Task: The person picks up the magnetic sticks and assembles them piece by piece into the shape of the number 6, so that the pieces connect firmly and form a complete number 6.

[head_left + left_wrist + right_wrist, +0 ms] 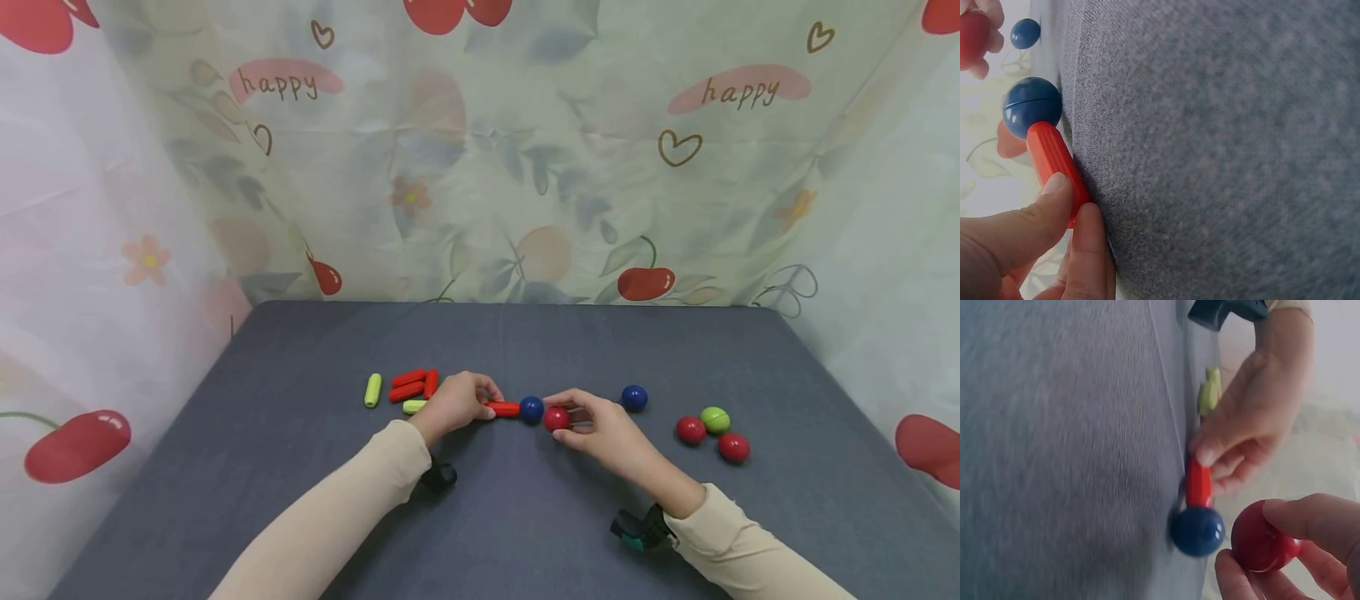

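Observation:
Near the middle of the dark table, my left hand pinches a red ribbed rod between thumb and fingers. On the rod's right end sits a blue ball; the left wrist view shows that ball touching the tip of the rod. My right hand holds a red ball by thumb and fingertips, just right of the blue ball. In the right wrist view a small gap parts the red ball from the blue ball.
Left of my left hand lie several red rods, a yellow-green rod and another yellow-green rod, partly hidden. To the right are a loose blue ball, two red balls and a green ball. A printed curtain hangs behind the table.

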`<action>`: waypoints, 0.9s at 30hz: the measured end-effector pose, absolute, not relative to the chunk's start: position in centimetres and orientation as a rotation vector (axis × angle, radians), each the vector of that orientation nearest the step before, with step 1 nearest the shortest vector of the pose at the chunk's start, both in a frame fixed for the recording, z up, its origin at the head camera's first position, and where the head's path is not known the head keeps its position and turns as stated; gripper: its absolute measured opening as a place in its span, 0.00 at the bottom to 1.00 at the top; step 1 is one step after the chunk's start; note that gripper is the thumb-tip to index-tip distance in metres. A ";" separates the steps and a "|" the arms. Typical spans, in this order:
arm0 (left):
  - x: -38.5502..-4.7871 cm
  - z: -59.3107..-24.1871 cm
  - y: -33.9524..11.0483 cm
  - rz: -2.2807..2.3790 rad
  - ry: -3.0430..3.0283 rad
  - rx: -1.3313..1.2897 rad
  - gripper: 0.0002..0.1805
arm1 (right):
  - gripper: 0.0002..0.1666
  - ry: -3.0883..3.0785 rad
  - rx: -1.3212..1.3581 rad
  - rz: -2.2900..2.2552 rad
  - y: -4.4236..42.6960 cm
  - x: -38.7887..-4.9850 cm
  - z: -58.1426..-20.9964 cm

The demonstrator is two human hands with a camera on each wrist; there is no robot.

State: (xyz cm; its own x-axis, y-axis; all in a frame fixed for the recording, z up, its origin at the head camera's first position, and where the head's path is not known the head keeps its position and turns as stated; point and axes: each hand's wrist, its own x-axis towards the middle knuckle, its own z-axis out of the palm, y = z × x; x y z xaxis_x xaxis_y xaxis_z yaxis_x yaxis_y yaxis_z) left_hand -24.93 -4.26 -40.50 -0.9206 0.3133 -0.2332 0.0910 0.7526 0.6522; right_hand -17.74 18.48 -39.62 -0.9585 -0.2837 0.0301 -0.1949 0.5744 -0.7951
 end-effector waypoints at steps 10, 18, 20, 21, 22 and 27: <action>-24.9 -40.6 -4.1 0.959 2.629 0.298 0.07 | 0.22 2.621 -0.508 -1.361 16.2 -17.5 -40.1; -24.8 -40.6 -4.2 0.956 2.649 0.324 0.07 | 0.21 2.531 -0.584 -1.336 14.8 -17.3 -40.9; -24.8 -40.5 -4.2 0.952 2.650 0.333 0.07 | 0.20 2.519 -0.602 -1.323 14.6 -17.3 -41.2; -24.8 -40.5 -4.2 0.951 2.650 0.336 0.07 | 0.20 2.519 -0.618 -1.310 14.5 -17.4 -41.3; -24.8 -40.5 -4.2 0.951 2.649 0.338 0.07 | 0.20 2.520 -0.631 -1.294 14.4 -17.4 -41.5; -24.9 -40.5 -4.3 0.943 2.645 0.341 0.07 | 0.19 2.557 -0.687 -1.193 14.1 -17.7 -41.9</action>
